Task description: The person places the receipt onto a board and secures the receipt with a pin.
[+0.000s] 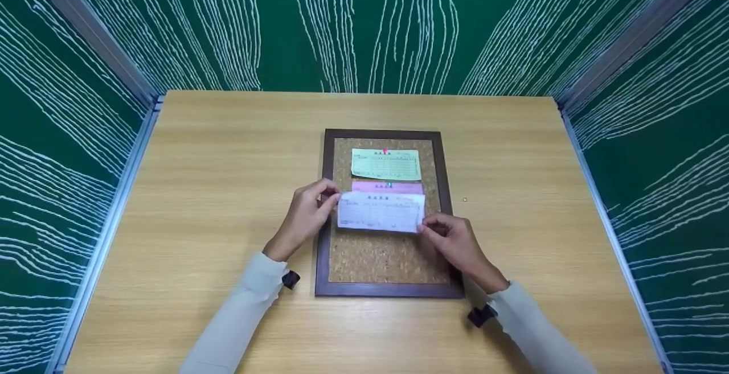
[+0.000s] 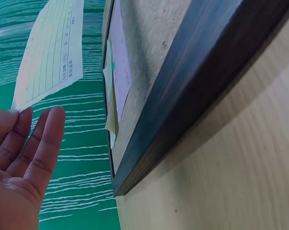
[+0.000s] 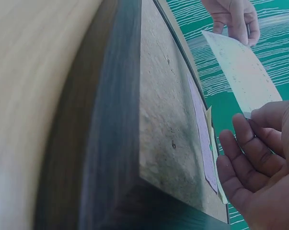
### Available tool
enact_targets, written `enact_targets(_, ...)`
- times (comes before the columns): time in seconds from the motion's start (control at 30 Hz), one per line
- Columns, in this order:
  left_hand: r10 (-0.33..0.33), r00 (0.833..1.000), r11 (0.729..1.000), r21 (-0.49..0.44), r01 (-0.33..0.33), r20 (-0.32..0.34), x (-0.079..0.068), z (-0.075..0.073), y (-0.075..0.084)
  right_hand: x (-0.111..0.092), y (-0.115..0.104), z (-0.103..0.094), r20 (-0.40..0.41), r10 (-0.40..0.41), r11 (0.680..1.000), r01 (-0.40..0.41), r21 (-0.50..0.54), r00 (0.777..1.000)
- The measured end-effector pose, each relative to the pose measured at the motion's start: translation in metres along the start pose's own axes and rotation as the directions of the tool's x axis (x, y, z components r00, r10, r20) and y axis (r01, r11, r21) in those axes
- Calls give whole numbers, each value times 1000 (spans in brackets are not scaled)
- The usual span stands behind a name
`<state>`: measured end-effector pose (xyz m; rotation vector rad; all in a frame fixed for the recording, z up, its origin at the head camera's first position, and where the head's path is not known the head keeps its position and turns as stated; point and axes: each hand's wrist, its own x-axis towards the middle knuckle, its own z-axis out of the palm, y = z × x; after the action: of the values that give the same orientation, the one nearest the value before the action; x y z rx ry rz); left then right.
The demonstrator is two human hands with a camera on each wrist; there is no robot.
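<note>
A white printed form slip [image 1: 380, 213] is held above the cork board [image 1: 387, 263], raised off its surface. My left hand [image 1: 307, 212] pinches the slip's left edge between thumb and forefinger, and my right hand [image 1: 455, 243] pinches its lower right corner. In the left wrist view the slip [image 2: 55, 45] hangs from the fingertips. Behind it, a pink slip [image 1: 370, 186] is pinned by a green pushpin [image 1: 389, 184]; the white one hides its lower part. Higher up, a green slip [image 1: 386, 165] is fixed by a red pushpin [image 1: 385, 150].
The board's dark wooden frame [image 1: 393, 290] lies on a light wood table [image 1: 228, 152]. A tiny object [image 1: 465, 199] is right of the board. Green panels with white wavy lines [image 1: 296, 27] stand behind and at both sides.
</note>
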<state>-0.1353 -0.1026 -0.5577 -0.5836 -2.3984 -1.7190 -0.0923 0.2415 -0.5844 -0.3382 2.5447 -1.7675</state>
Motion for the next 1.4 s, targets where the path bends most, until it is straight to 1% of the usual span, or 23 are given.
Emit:
enact_targets(0.1,3,1000,1000,6,-3,0,-1,1,-1,-2,0,0,-3,21,1000,-21,-9,1000)
enact_targets(0.33,-5,1000,999,52,4,17,-3,4,-1,-9,-2,1,-31,38,998,-36,52,999)
enact_targets(0.43,-11,1000,999,53,10,28,-4,6,-2,-11,-1,0,-34,26,998,-25,55,999)
enact_targets(0.53,-23,999,999,31,22,45,-6,8,-3,-14,1,0,-35,12,998,-10,58,999)
enact_targets(0.67,-23,998,999,28,22,61,-9,11,-4,-17,4,0,-40,7,999,-6,35,999)
enact_targets(0.83,0,999,998,65,-3,51,-11,14,-8,-22,6,0,-42,24,1000,-23,20,999)
enact_targets(0.93,0,999,997,76,-4,52,-12,16,-10,-24,7,1,-49,30,999,-29,19,998)
enact_targets(1.23,-10,997,997,80,4,72,-16,19,-13,-28,12,6,-103,-15,999,11,-38,995)
enact_targets(1.4,-25,996,995,94,17,83,-18,22,-16,-32,13,6,-111,-20,998,12,-68,994)
